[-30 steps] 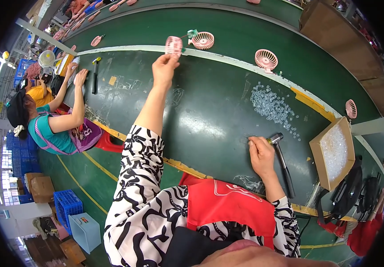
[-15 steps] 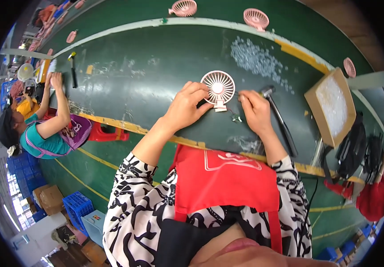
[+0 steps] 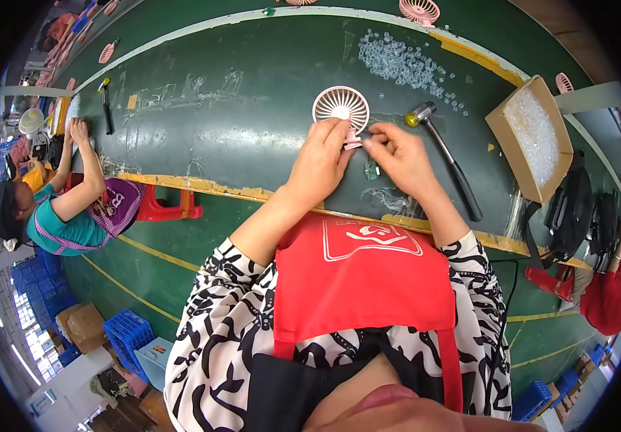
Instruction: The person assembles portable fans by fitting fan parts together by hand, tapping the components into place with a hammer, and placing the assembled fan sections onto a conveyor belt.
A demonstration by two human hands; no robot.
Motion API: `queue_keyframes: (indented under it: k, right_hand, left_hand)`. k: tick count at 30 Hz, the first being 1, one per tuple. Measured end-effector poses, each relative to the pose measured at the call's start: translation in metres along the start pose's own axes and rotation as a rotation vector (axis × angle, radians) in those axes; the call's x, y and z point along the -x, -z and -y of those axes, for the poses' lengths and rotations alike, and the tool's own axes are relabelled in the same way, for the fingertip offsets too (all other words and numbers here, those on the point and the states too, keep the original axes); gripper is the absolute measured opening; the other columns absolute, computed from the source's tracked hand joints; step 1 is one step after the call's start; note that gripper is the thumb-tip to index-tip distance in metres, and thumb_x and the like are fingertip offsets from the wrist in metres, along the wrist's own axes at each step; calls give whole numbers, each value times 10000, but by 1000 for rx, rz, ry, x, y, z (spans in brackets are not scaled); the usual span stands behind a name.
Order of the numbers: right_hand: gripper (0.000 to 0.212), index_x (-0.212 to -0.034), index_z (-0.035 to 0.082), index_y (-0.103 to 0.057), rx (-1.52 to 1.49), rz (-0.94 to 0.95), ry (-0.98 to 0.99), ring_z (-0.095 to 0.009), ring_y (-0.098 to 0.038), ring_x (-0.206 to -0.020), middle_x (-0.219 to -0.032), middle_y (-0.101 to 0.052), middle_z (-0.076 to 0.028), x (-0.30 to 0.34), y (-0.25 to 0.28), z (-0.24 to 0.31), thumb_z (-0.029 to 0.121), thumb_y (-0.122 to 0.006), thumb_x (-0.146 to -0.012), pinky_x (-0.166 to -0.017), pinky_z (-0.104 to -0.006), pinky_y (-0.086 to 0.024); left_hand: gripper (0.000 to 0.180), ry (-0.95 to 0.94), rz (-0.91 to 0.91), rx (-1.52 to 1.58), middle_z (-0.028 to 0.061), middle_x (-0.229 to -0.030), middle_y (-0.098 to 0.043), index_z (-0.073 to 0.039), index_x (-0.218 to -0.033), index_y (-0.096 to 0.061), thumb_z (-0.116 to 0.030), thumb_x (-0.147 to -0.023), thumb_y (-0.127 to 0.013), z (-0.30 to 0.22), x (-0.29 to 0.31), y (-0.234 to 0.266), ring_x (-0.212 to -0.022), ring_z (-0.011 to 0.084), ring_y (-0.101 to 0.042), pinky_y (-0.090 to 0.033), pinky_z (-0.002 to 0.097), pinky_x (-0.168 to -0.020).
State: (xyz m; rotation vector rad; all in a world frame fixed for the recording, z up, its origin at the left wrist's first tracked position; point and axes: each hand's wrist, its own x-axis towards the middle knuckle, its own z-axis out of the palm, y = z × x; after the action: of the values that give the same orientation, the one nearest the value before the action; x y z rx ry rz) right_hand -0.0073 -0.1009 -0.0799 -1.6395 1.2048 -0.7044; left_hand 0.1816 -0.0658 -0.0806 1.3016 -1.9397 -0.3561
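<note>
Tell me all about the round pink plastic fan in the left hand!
This round, pink, plastic-looking fan has thin spokes around a paler hub and a short neck. Facing the camera, it's held by the left hand near its neck over the dark-green table; whether the right hand touches it is unclear.

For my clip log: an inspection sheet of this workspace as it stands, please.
Surface: scuffed dark green bench, yellow strip along near edge
Work items: pink fan, green circuit board
Clutter: loose clear pieces, hammer, cardboard box holding more
Hands: left hand holds the fan; right hand beside its base, contact unclear
Cables: black cable past the near edge, right
Surroundings: co-worker at left, other pink fans beyond the bench
</note>
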Motion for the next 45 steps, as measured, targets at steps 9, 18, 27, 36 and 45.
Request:
queue_keyframes:
  k: [9,18,27,36,45]
  right_hand:
    - [189,-903,-17,-681,-236,11,-23,-150,-598,-572,-655,-641,-106,0,-21,-5,166,-641,-876,-526,-330,-446]
    - [170,-1006,-50,-658,-276,75,-39,-37,-547,-674,-776,-642,-4,3,-16,2,97,-586,-963,-570,-221,-434]
    - [172,-921,-36,-665,-253,7,-21,-144,-590,-584,-666,-641,-116,7,-16,10,117,-589,-911,-537,-338,-446]
    - [179,-1029,-37,-662,-198,62,-34,-50,-542,-648,-718,-636,-16,10,-5,22,109,-586,-960,-563,-250,-441]
    - [149,-1012,-29,-662,-188,-40,141,-56,-538,-598,-653,-594,-29,16,2,33,89,-588,-958,-535,-260,-437]
  left_hand:
    - [499,76,-9,67,217,-1105,-610,55,-1193,-575,52,-720,-736,0,-9,-3,-1003,395,-592,-504,432,-861]
    - [501,206,-53,100,175,-1089,-646,39,-1179,-617,35,-709,-792,-5,-20,6,-808,263,-676,-565,330,-688]
    - [446,172,-35,68,161,-1058,-645,15,-1163,-622,41,-740,-762,-10,-21,2,-808,278,-654,-554,342,-680]
    - [375,-92,-116,15,161,-1010,-656,21,-1116,-642,40,-752,-732,-2,-22,-3,-889,326,-617,-526,395,-730]
    - [292,-300,-6,-142,159,-971,-663,19,-1021,-646,29,-743,-736,-9,-44,22,-770,336,-614,-514,400,-698]
